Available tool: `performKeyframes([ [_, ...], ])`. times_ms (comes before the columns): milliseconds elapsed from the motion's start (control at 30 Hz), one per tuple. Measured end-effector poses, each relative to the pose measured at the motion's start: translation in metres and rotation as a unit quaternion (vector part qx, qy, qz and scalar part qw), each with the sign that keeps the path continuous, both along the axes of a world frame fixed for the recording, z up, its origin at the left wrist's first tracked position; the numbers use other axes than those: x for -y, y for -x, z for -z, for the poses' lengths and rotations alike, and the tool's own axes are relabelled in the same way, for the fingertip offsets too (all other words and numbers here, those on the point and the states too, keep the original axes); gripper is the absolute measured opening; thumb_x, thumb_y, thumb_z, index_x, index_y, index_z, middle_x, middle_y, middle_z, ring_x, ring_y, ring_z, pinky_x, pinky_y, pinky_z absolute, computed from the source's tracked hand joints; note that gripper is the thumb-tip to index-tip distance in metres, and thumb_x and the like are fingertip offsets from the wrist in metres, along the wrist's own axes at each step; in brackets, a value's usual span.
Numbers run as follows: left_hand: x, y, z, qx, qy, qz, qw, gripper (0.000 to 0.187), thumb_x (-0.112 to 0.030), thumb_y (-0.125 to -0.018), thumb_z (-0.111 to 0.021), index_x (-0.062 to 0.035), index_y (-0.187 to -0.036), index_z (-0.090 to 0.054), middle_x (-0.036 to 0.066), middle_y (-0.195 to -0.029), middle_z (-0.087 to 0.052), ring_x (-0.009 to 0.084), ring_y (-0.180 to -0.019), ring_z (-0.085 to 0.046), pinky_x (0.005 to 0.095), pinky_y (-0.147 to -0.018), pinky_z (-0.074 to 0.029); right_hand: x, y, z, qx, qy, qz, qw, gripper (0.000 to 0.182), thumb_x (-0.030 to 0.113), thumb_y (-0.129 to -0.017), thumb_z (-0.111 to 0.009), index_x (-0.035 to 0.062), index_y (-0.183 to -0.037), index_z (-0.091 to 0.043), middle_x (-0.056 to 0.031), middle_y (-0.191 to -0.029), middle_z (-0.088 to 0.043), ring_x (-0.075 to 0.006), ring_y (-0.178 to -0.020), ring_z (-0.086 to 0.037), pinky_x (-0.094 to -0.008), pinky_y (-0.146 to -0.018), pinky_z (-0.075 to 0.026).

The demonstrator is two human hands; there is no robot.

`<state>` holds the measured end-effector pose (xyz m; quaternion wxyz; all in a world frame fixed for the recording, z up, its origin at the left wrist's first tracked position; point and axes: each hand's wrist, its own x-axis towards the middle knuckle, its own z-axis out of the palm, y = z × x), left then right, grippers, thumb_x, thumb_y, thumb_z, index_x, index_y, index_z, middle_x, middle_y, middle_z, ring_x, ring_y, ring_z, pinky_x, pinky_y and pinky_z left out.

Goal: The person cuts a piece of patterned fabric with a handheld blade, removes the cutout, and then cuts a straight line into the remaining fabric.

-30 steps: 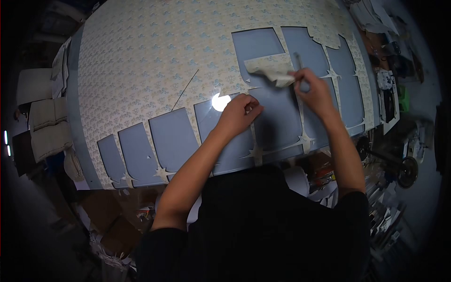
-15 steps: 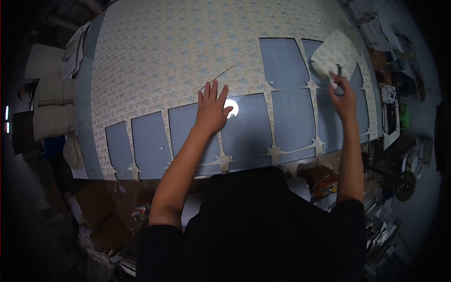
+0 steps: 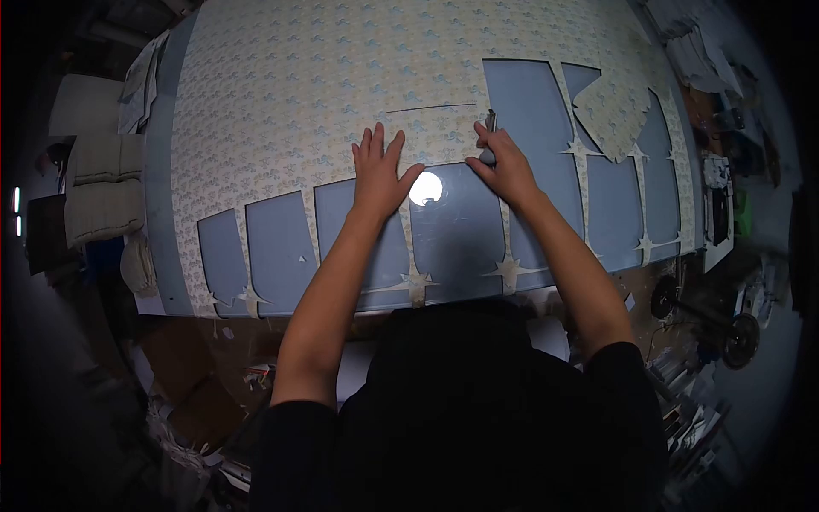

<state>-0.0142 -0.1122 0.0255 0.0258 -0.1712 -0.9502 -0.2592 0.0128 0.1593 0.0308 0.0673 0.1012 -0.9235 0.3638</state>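
Left hand lies flat, fingers spread, on the patterned sheet at frame centre; right hand grips a cutting tool. No legible writing.

Blade tip of the knife behind the right hand, dim clutter beyond the table edge unreadable.

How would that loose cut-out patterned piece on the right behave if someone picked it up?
The cut piece looks thin and flat like the patterned sheet, so it would probably flop and weigh little. Its scalloped edges look delicate, so they might tear or crease. Lying flat, it seems unlikely to roll.
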Motion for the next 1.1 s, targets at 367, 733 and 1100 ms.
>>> performKeyframes([
  [367,0.002,0.003,0.009,-0.048,-0.002,0.025,0.999,0.063,-0.044,-0.087,-0.079,-0.0137,-0.141,-0.065,0.019,-0.16,-0.047,0.0452,-0.149,-0.037,0.0652,-0.123,-0.02,-0.005,-0.001,0.019,-0.07,-0.004,0.008,0.997,0.065,0.016,-0.086,-0.082,0.006,-0.144,-0.056,-0.0143,-0.109,-0.07,-0.0349,-0.113,-0.066,-0.0531,-0.119,-0.039],
  [733,0.0,0.001,0.006,-0.059,-0.001,0.022,0.998,0.064,-0.048,-0.087,-0.077,-0.0133,-0.14,-0.066,0.018,-0.159,-0.047,0.0431,-0.151,-0.034,0.0624,-0.125,-0.019,-0.001,-0.004,0.008,-0.036,0.023,0.031,0.999,0.061,0.013,-0.083,-0.085,0.006,-0.139,-0.062,-0.0137,-0.111,-0.069,-0.0341,-0.121,-0.064,-0.0437,-0.105,-0.052],
  [1100,-0.001,0.002,0.005,-0.057,-0.011,0.018,0.998,0.064,-0.047,-0.087,-0.078,-0.0113,-0.139,-0.066,0.02,-0.159,-0.046,0.0425,-0.151,-0.035,0.0624,-0.125,-0.018,-0.002,-0.004,0.012,-0.058,-0.002,0.028,0.998,0.06,0.013,-0.083,-0.086,0.0068,-0.137,-0.063,-0.0142,-0.119,-0.071,-0.034,-0.126,-0.062,-0.0413,-0.101,-0.053],
])
